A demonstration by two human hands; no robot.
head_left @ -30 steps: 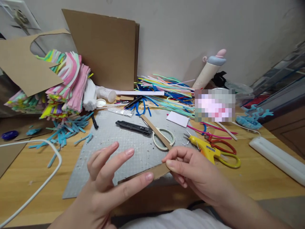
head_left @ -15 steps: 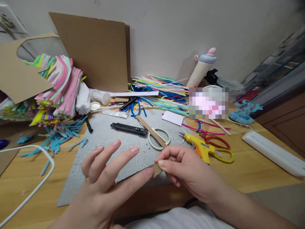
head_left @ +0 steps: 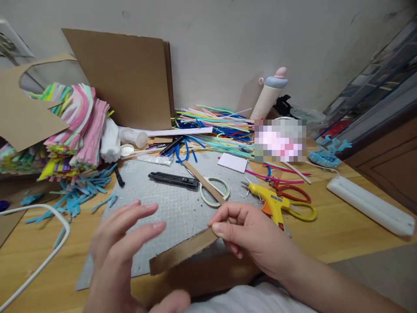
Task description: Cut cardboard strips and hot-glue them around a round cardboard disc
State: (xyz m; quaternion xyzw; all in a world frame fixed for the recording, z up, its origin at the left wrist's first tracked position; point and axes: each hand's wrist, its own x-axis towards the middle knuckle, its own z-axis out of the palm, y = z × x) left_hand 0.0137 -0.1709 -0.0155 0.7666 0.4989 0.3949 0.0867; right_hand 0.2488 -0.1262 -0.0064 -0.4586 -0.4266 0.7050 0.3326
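Observation:
My right hand (head_left: pixel 249 230) pinches one end of a brown cardboard strip (head_left: pixel 182 254) between thumb and fingers. The strip slants down to the left over the near edge of the grey cutting mat (head_left: pixel 176 208). My left hand (head_left: pixel 120 256) is apart from the strip, fingers spread and thumb out, with nothing in it. Beyond my hands on the mat lie a black utility knife (head_left: pixel 172 180) and a pale roll of tape (head_left: pixel 228 191). A thinner cardboard strip (head_left: pixel 206 182) lies across the roll.
To the right are a yellow glue gun (head_left: pixel 275 206), scissors (head_left: pixel 314 212) and a white power strip (head_left: pixel 371 206). Pipe cleaners (head_left: pixel 215 119) lie at the back; bundles of them (head_left: pixel 78 126) and cardboard sheets (head_left: pixel 120 78) stand left. A white cable (head_left: pixel 39 267) loops at the left edge.
My left hand has come off the cardboard strip and moved left, opening wider. The strip now shows along its length. My right hand keeps its pinch. The view has shifted slightly.

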